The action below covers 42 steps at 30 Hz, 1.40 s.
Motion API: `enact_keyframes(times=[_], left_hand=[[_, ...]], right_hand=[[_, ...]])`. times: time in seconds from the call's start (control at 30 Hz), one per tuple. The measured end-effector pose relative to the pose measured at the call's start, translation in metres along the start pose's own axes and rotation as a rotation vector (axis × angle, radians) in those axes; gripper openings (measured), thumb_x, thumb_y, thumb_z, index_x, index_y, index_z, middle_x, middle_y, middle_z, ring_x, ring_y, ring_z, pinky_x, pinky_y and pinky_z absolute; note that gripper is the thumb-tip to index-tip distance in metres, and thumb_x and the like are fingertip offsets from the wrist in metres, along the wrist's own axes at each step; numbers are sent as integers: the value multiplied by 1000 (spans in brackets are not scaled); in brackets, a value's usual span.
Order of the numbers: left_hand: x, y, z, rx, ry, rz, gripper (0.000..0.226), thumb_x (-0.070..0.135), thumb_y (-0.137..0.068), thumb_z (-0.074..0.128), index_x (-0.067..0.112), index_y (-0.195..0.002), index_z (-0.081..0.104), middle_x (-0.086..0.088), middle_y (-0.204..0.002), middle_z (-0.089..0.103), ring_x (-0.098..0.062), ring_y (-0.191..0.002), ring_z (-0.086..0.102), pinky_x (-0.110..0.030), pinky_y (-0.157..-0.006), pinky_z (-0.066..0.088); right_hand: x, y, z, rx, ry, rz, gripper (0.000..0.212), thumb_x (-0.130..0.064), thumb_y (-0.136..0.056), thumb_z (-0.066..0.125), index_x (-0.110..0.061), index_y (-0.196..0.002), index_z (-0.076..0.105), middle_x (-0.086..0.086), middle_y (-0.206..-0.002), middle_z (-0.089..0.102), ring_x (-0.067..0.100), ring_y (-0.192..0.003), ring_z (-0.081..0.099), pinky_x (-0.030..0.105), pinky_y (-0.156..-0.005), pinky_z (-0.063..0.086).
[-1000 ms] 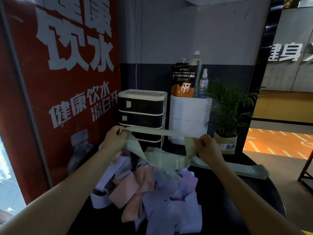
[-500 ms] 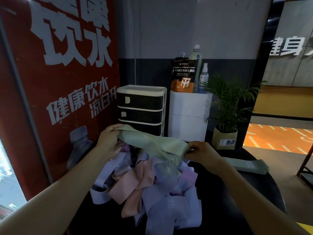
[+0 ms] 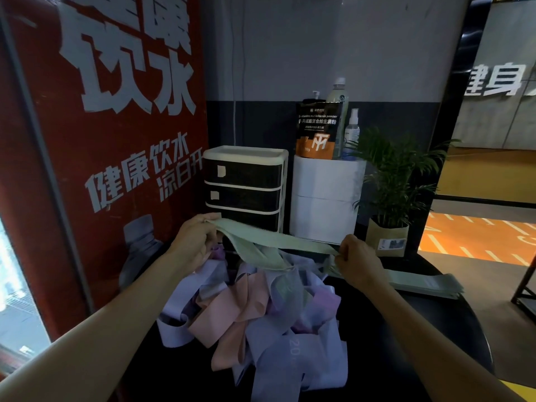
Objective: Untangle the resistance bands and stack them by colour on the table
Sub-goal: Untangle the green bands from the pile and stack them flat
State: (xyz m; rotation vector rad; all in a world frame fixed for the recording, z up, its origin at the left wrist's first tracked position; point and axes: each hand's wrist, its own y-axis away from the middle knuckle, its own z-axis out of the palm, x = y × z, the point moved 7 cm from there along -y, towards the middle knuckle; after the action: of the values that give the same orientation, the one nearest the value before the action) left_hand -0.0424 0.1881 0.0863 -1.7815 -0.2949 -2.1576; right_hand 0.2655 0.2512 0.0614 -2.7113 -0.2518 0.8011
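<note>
My left hand [image 3: 193, 244] and right hand [image 3: 357, 261] each pinch an end of a pale green elastic band [image 3: 271, 242], stretched above the tangled lilac and pink bands [image 3: 261, 314] mid-table; flat green stack [image 3: 426, 282] lies at the round black table's [image 3: 435, 329] right edge.

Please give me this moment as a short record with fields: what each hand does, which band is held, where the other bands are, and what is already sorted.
left hand: left hand grips one end of the green band
right hand: right hand pinches its other end
held band: stretched between the hands, above the pile, part hanging in a fold
pile: tangled purple and pink bands on the black table
sorted: flat green stack on the table, right of the right hand
</note>
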Motion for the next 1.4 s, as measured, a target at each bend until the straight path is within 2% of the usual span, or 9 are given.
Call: enact_keyframes(times=[0.13, 0.3, 0.4, 0.47, 0.57, 0.7, 1.0, 1.17, 1.4], left_hand=[[-1, -3, -1, -72, -165, 54, 36, -16, -90, 38, 7, -113, 53, -10, -99, 58, -13, -85, 59, -22, -77, 47], [17, -3, -2, -32, -571, 348, 6, 10, -91, 57, 10, -89, 62, -3, -76, 59, -5, -63, 56, -8, -51, 43], [29, -8, 4, 11, -788, 456, 13, 24, -85, 67, 19, -73, 63, -4, -72, 44, -6, -58, 40, -14, -54, 35], [33, -9, 14, 10, -775, 475, 14, 24, -83, 68, 16, -72, 64, -5, -72, 44, -7, -58, 40, -17, -58, 35], [33, -9, 28, -2, -632, 378, 14, 21, -88, 62, 7, -91, 64, -10, -82, 59, -16, -72, 53, -28, -65, 45], [28, -13, 45, 22, -533, 306, 9, 22, -91, 58, 13, -94, 58, -15, -99, 62, -26, -91, 59, -43, -83, 52], [7, -23, 102, 58, -455, 256, 10, 15, -94, 51, 6, -95, 50, -6, -85, 54, -22, -84, 53, -39, -77, 50], [-25, -32, 142, 7, -316, 131, 7, 11, -95, 48, 5, -98, 51, -8, -90, 57, -16, -75, 55, -29, -68, 51], [-80, -49, 200, -113, -460, 34, 23, 10, -95, 46, 12, -72, 47, -12, -90, 53, -21, -78, 52, -28, -59, 48]], right_hand=[[10, 4, 6, -109, -94, 30, 10, -10, -86, 57, -15, -83, 50, 10, -88, 61, 31, -78, 64, 45, -72, 55], [8, 14, 8, -258, -95, -27, 20, -3, -83, 61, -17, -70, 57, 13, -83, 66, 29, -74, 66, 35, -65, 54], [14, 19, 11, -339, -99, -6, 23, -5, -82, 63, -22, -67, 60, 11, -83, 67, 28, -79, 65, 31, -63, 52], [20, 21, 14, -393, -113, 16, 12, -7, -84, 63, -17, -80, 67, 8, -86, 67, 24, -80, 65, 32, -67, 54], [30, 28, 13, -415, -247, 99, 16, -6, -93, 50, 0, -99, 63, 11, -80, 59, 15, -63, 57, 22, -50, 45], [45, 36, 10, -441, -481, 233, 17, -6, -97, 43, -2, -86, 56, 11, -72, 53, 16, -57, 56, 21, -48, 47], [97, 33, -30, -231, -884, 325, 2, -5, -87, 60, -4, -87, 62, 15, -89, 59, 26, -83, 57, 36, -85, 49], [147, 24, -60, 17, -718, 364, 11, 7, -86, 57, -3, -85, 62, 8, -73, 58, 16, -62, 51, 14, -48, 42], [210, 3, -81, 257, -533, 395, 22, 2, -90, 49, -8, -99, 66, 14, -88, 62, 20, -68, 52, 22, -54, 39]])
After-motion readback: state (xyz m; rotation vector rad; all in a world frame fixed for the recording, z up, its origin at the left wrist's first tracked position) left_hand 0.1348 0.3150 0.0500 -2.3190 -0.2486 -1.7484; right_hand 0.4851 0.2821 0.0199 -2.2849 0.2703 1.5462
